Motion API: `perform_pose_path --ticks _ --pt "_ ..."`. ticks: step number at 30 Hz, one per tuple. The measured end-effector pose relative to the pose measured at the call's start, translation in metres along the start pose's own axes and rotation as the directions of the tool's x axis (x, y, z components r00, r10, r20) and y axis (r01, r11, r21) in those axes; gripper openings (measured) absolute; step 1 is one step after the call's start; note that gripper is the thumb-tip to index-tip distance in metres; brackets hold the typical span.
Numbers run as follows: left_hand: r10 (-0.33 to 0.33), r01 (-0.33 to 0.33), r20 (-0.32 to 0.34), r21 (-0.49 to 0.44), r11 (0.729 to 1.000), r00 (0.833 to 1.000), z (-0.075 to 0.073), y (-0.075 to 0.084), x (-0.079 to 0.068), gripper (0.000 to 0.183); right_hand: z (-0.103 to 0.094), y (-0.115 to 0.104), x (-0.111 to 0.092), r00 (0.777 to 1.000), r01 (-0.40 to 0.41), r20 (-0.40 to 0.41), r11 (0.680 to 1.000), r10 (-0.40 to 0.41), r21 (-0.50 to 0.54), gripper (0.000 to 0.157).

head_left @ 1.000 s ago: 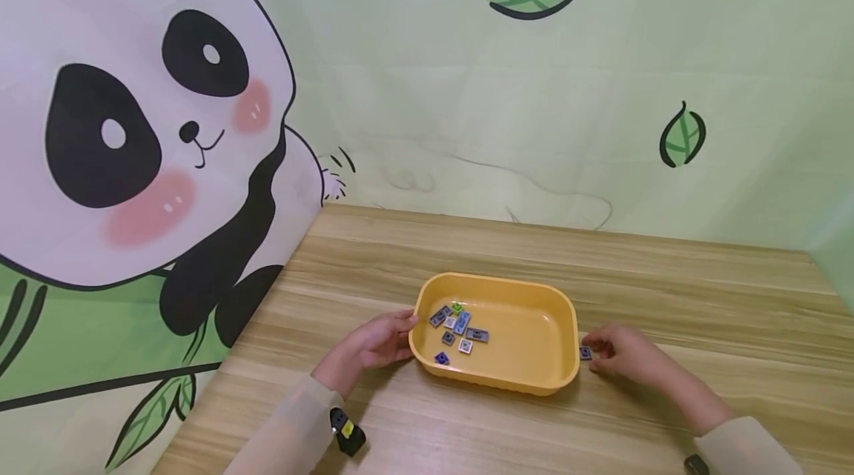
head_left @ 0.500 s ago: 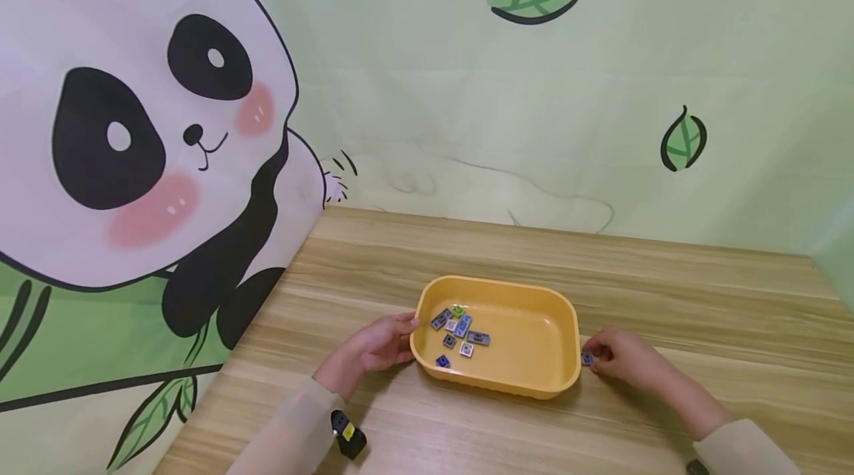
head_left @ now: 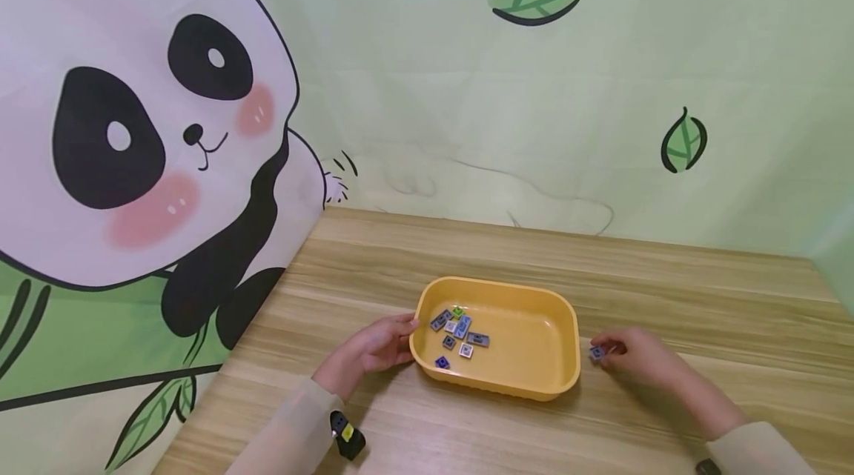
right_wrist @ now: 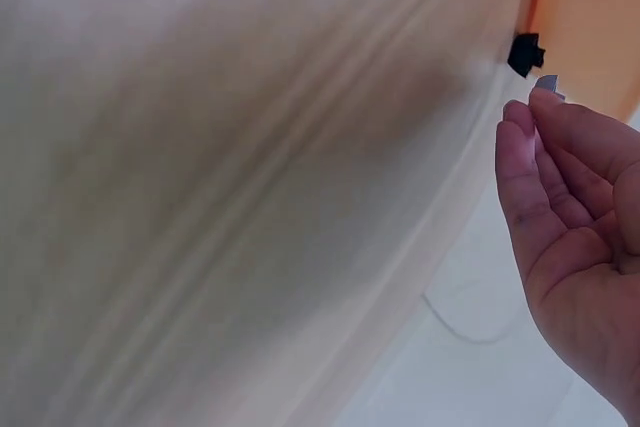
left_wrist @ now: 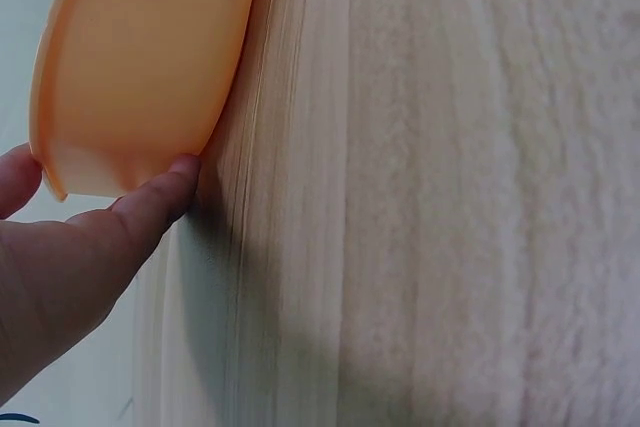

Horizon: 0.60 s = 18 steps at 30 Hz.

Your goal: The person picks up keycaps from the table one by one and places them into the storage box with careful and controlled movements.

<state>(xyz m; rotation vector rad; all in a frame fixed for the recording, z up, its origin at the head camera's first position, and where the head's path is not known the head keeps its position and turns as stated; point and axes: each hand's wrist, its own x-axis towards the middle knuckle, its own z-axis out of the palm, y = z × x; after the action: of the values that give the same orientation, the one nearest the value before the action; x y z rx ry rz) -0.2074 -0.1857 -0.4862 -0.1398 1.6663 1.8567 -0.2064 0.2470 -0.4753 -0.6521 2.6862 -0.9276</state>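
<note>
My left hand [head_left: 382,344] holds the left end of a yellow plastic tray [head_left: 527,387]. In the left wrist view, the thumb is at the tray's rim and a finger [left_wrist: 160,197] presses low on its outer wall. Right of the tray, my right hand [head_left: 634,356] pinches a small grey-blue square piece [head_left: 597,353] at its fingertips. Most of that piece [right_wrist: 548,83] is hidden by the fingers in the right wrist view. A small black knobbed piece [right_wrist: 525,54] shows just beyond the fingertips there; whether it joins the grey-blue piece I cannot tell.
Several small pieces lie in the tray's left half, including a green one [head_left: 457,311], a dark blue one [head_left: 442,362] and a long grey one [head_left: 477,339]. The wooden table [head_left: 414,434] meets a printed panda cloth [head_left: 427,112] behind. A black device [head_left: 348,436] is at the left sleeve.
My right hand has shifted slightly right, away from the tray, with the grey-blue piece at its fingertips. The left hand keeps its hold, and the pieces inside the tray look the same.
</note>
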Motion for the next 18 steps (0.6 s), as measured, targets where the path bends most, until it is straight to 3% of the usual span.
perform_pose_path --ticks 9,18 --pt "-0.004 0.004 -0.004 0.0 1.0 1.0 0.001 0.001 0.0 0.06 -0.025 -0.001 -0.001 1.0 0.002 0.004 1.0 -0.002 -0.002 0.027" --pt "0.017 -0.017 0.004 -0.008 1.0 1.0 0.001 0.0 -0.001 0.06 -0.047 -0.017 0.001 0.998 -0.053 0.024 0.998 0.053 0.029 0.032"
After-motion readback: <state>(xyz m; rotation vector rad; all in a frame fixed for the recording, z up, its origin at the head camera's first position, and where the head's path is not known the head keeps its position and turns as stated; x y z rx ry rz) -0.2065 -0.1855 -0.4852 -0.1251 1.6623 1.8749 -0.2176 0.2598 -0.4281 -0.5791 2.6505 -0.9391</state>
